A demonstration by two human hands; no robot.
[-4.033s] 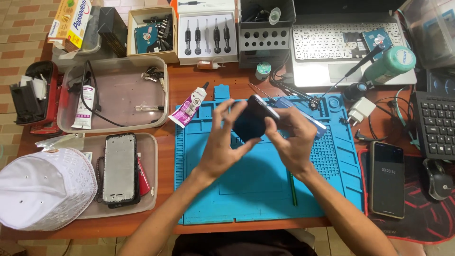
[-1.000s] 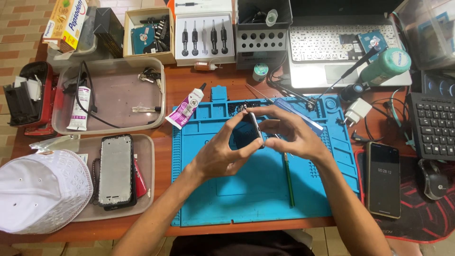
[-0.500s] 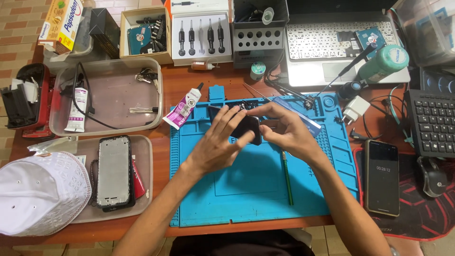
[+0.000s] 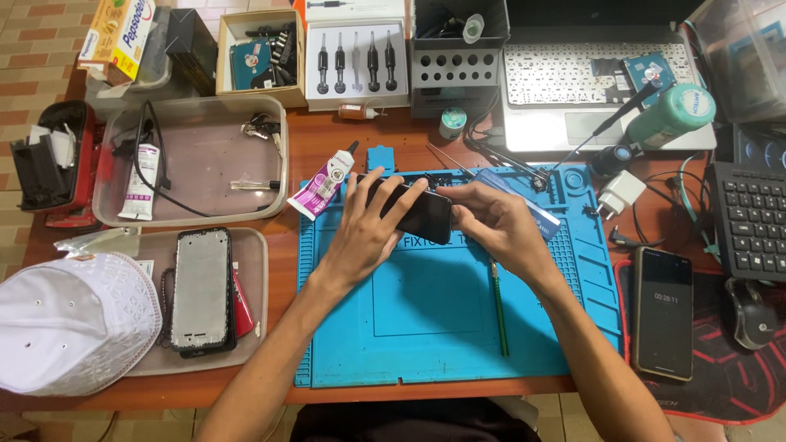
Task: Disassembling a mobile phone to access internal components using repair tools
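In the head view, both hands meet over the top middle of the blue mat [image 4: 458, 327]. The left hand [image 4: 364, 225] has its fingers spread and laid over a dark phone [image 4: 417, 214], holding it from the left end. The right hand [image 4: 495, 221] has its fingers curled around the phone's right end. The phone sits a little tilted, just above the mat, near the middle of the frame.

To do this well, I think both hands should hold the phone by its edges and press softly, not hard, so the glass does not crack.

A green stick tool [image 4: 499, 311] lies on the mat under the right wrist. A purple glue tube [image 4: 323, 184] lies just left of the left hand. Another phone [image 4: 661, 311] rests at the right of the frame on the worktop [image 4: 409, 135].
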